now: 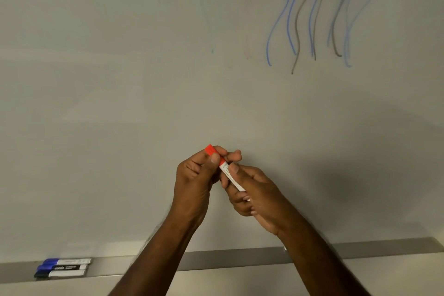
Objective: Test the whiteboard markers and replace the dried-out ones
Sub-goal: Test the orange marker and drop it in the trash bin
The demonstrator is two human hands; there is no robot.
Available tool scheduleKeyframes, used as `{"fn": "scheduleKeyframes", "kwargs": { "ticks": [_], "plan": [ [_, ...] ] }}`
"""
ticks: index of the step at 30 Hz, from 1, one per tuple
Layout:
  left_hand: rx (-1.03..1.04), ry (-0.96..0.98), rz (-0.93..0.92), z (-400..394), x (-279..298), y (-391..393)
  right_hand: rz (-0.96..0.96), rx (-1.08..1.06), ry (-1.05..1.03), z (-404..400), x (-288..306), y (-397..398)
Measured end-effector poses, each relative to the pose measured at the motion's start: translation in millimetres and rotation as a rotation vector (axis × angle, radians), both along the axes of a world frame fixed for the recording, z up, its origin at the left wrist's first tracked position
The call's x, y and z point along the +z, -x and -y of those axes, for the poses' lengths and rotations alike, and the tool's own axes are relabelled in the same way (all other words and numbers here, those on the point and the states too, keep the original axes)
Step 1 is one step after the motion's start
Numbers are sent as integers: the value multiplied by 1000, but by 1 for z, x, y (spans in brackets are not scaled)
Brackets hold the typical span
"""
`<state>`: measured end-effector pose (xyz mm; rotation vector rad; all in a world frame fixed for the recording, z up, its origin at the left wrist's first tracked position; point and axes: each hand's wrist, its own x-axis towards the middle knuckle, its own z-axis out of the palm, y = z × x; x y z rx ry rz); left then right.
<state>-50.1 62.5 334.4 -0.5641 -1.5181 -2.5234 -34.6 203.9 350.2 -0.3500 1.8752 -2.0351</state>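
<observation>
Centrally, both hands meet on a red-capped marker (224, 168) held before the whiteboard (144, 79). Left hand (195, 175) pinches the red cap (211, 150); right hand (249, 190) wraps the white barrel (cap seated). Down-left of the grip, three markers (63, 268) lie on the tray (240, 258). Wavy lines (312, 12) sit up-right.

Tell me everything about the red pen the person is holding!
It is a whiteboard marker with a white barrel and a red cap, smooth like plastic, with small dark print on the barrel. The cap is on. It tilts, cap end up and to the left, held in the air in front of the pale whiteboard. The left hand pinches the red cap; the right hand grips the barrel, hiding its lower end.
</observation>
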Motion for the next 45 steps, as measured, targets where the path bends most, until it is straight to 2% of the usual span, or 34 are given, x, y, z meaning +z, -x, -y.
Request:
{"fn": "scheduleKeyframes", "kwargs": {
  "ticks": [2, 3, 5, 6, 12, 16, 19, 21, 23, 26, 29, 33, 39, 45],
  "plan": [
    [81, 21, -18, -5, 1, -2, -176, -114, -124, 3, -1, 0],
    [128, 15, -21, -6, 3, -1, -330, -191, -236, 3, -2, 0],
    [228, -88, 21, 1, 15, 3, -663, -334, -470, 0, -9, -1],
    [269, -148, 30, 9, 22, 7, -740, -384, -511, -4, -14, -2],
    [307, -62, -162, 31, 47, 11, -667, -520, -281, -16, -18, -1],
    [243, -68, -143, 29, 45, 18, -682, -548, -156, -17, -3, -2],
    [304, 44, -167, 29, 44, 18, -741, -545, -110, -19, 1, -2],
    [378, 166, -236, 28, 50, 18, -802, -554, -47, -20, 8, -1],
    [451, 268, -307, 27, 62, 21, -784, -562, 45, -19, 19, 2],
    [536, 362, -479, 31, 90, 29, -762, -565, 177, -17, 45, 7],
    [713, 497, -763, 43, 124, 43, -771, -499, 291, -18, 73, 11],
    [997, 695, -1054, 60, 174, 63, -941, -488, 327, -11, 117, 13],
    [1293, 906, -1043, 87, 235, 92, -1255, -622, 335, 10, 184, 30],
    [1407, 1119, -920, 95, 256, 122, -1419, -717, 237, 26, 240, 46]
  ]
}}
